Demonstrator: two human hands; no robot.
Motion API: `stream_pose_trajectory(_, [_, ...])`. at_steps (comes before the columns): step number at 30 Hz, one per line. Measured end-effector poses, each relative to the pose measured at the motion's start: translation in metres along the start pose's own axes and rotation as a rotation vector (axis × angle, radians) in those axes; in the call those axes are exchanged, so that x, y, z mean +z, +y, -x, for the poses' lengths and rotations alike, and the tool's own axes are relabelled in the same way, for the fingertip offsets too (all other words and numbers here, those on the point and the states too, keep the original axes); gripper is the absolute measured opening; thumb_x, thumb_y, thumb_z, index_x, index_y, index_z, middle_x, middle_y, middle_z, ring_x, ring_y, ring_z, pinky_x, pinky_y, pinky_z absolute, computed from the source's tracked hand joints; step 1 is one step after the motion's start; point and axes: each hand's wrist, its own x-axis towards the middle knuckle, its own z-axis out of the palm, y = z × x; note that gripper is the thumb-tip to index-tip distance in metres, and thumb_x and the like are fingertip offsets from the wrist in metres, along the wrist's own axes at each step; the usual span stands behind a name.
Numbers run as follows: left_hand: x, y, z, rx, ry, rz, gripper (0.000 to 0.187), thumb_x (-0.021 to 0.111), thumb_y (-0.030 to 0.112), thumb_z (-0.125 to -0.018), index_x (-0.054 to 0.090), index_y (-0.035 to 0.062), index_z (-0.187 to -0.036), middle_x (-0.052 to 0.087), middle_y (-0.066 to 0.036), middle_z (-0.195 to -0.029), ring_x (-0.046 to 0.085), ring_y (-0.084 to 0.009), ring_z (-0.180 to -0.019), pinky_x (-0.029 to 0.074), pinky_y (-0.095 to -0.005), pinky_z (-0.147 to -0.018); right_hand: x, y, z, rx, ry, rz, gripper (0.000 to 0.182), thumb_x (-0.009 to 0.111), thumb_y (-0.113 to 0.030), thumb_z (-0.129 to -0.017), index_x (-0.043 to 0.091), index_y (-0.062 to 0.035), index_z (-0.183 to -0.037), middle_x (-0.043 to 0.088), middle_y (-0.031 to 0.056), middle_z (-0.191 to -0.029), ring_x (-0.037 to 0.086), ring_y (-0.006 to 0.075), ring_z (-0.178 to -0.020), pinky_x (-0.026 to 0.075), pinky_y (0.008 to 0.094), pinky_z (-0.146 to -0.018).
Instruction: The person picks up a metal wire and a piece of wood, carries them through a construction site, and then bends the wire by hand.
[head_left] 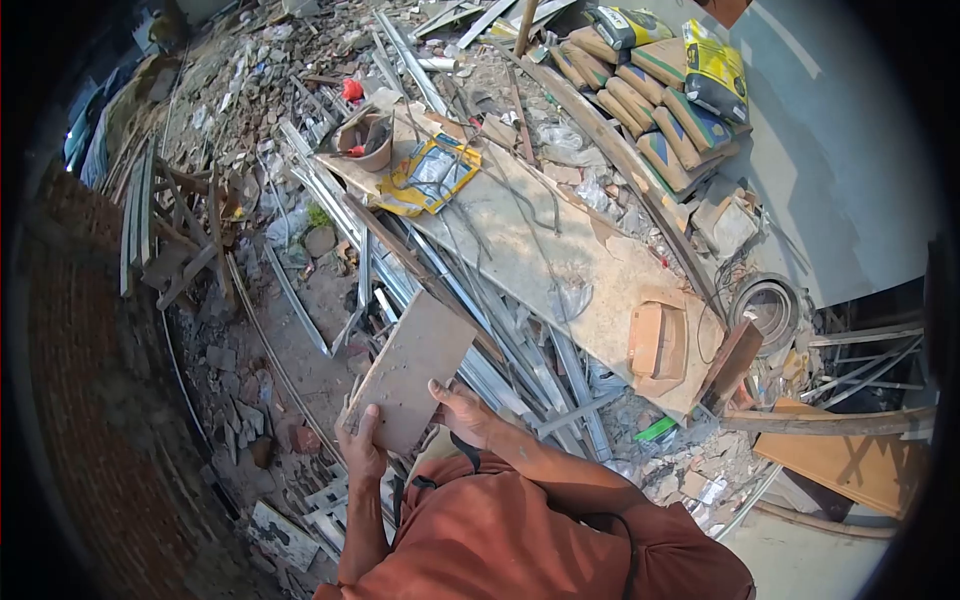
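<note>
In front of my body I hold a flat, rectangular, grey-brown board [415, 365], tilted with its far corner pointing away from me. My left hand [362, 447] is closed on its near left corner, the thumb lying on the upper face and the fingers hidden at the edge. My right hand [462, 412] grips the near right edge, its thumb on top and the other fingers mostly beneath. Just beyond the board lie several long metal profiles [480, 325], partly covered by it in this view.
A large dusty panel [530, 250] carries a yellow bag [437, 175], a bucket [368, 142] and a cardboard box [657, 340]. Stacked sacks [650, 95] stand at the back right by a wall. Rubble [250, 95] and loose timber [140, 215] cover the left; a coil [768, 312] lies right.
</note>
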Motion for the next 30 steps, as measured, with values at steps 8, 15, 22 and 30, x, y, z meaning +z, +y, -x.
stream_pose_trajectory(8, [0.022,0.003,-0.032,-0.063,-0.206,0.004,0.040,0.065,0.024,-0.088,0.056,-0.0052,-0.114,0.064,-0.008,-0.099,0.061,-0.0147,-0.088,0.049,-0.0293,-0.079,0.013,-0.042,0.022,-0.260,-0.023,-0.254,0.053,0.059,-0.034,-0.092,0.042,-0.0049,-0.133,0.051,0.0103,-0.128,0.046,0.0243,-0.121,0.035,0.0426,-0.104])
stream_pose_trajectory(15, [0.030,0.002,-0.091,-0.172,-0.042,0.271,0.035,0.041,0.038,-0.101,0.048,0.0096,-0.082,0.039,0.002,-0.061,0.036,-0.0084,-0.052,0.032,-0.0238,-0.050,-0.054,-0.098,0.065,-0.728,0.423,-0.273,0.055,0.052,-0.043,-0.094,0.043,-0.0049,-0.133,0.052,0.0079,-0.126,0.049,0.0233,-0.117,0.037,0.0396,-0.101])
stream_pose_trajectory(22, [0.032,-0.002,-0.147,-0.219,0.058,0.104,0.040,0.036,0.040,-0.101,0.039,0.0140,-0.071,0.027,0.006,-0.056,0.022,-0.0079,-0.047,0.021,-0.0252,-0.046,-0.165,-0.139,0.105,-0.869,0.940,-0.317,0.063,0.051,-0.048,-0.093,0.039,-0.0022,-0.136,0.049,0.0113,-0.132,0.051,0.0266,-0.116,0.042,0.0391,-0.097])
stream_pose_trajectory(30, [0.147,-0.041,-0.249,-0.221,0.090,-0.047,0.041,0.040,0.039,-0.100,0.032,0.0176,-0.066,0.024,0.007,-0.055,0.021,-0.0078,-0.044,0.018,-0.0259,-0.041,-0.287,-0.269,0.098,-0.878,1.079,-0.410,0.056,0.056,-0.039,-0.092,0.043,-0.0043,-0.133,0.054,0.0120,-0.127,0.055,0.0291,-0.112,0.045,0.0436,-0.095])
